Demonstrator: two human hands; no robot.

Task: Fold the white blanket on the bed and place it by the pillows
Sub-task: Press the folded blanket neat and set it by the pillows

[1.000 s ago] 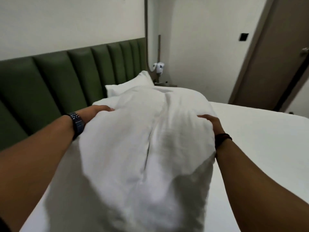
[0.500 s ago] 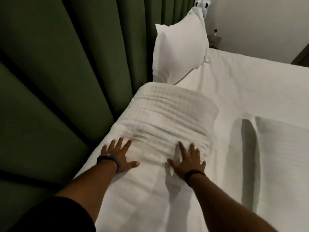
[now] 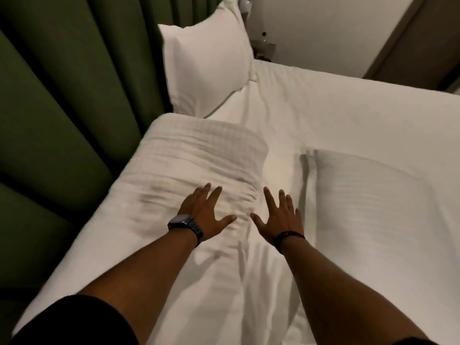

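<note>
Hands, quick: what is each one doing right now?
Left hand: open, fingers spread, flat on the folded white blanket.
Right hand: open, fingers spread, holding nothing.

A soft, matt weave with faint raised stripes and fine creases is shown by the folded white cloth blanket [image 3: 199, 155]. Smooth, matt cotton-like fabric is seen on the plump white rectangular pillow [image 3: 204, 68] and on the white cloth sheet of the bed [image 3: 348, 115]. The dark green padded headboard [image 3: 62, 95] is covered in matt upholstery, formed into smooth vertical channels. A dark linked wristwatch [image 3: 185, 224] with a dull metallic sheen is worn.
</note>
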